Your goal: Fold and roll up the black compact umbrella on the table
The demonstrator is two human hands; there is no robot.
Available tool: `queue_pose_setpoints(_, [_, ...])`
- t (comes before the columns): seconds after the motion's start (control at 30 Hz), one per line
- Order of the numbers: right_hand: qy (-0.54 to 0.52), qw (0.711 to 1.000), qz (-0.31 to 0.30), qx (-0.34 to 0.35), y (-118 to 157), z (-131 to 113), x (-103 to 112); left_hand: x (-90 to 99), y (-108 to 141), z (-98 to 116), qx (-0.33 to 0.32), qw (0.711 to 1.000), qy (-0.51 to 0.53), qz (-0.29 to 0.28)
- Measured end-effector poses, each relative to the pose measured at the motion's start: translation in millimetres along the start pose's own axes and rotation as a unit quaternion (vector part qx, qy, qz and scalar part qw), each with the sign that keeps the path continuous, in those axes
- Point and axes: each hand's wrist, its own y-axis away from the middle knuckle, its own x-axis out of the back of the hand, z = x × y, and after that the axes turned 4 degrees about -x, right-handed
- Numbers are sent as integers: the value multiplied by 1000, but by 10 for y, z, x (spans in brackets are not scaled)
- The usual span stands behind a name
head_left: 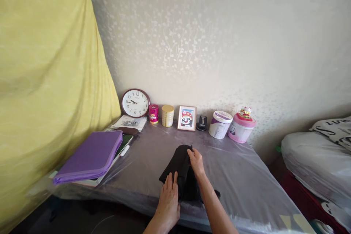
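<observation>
Left hand [168, 199]: is resting along the near left side of the black cloth [174, 161], its fingers stretched out over the fabric and not closing round it.
Right hand [196, 162]: is pinching the far right edge of the black cloth between thumb and fingers.
Black cloth: is lying folded on the table [142, 170], with a darker, looser part bunching under the right forearm.
Table cover: is spreading in a clear, wrinkled sheet all round the black cloth.
Purple folder [90, 155]: is lying well to the left of the black cloth.
White bag [315, 168]: is bulging well off to the right of the black cloth.
Tubs: a purple-and-white tub [219, 126] and a pink tub [241, 129] are standing beyond the black cloth to the right, the pink one carrying a figurine [245, 112].
Picture frame [187, 118]: is standing upright beyond the black cloth.
Tins: a yellow tin [168, 116] and a pink tin [154, 114] are standing beyond the black cloth, slightly left.
Clock [136, 103]: is leaning against the wall [219, 44], beyond the black cloth and further left.
</observation>
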Motion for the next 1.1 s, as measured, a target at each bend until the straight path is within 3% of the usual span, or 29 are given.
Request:
queue_pose_setpoints(0.37, [116, 992, -43, -11, -68, 41, -229, -7, 11, -43, 2, 1000, 4, -5])
queue_pose_setpoints(0.57, [221, 968, -96, 73, 47, -50, -235, 74, 126, -113, 27, 999, -13, -23])
queue_pose_setpoints(0.73, [257, 951, -124, 120, 155, -98, -223, 205, 187, 0, 10, 998, -32, 57])
queue_pose_setpoints(0.87, [258, 945, -144, 143, 181, -105, -207, 78, 70, 77, -78, 995, 9, 63])
queue_pose_setpoints(1.0, [212, 945, -180, 169, 281, -109, -126, -153, -59, -16, -79, 994, 13, 79])
queue_pose_setpoints(1.1, [182, 938, -167, 243, 462, -67, -25, -211, -84, -83, -76, 994, 5, 81])
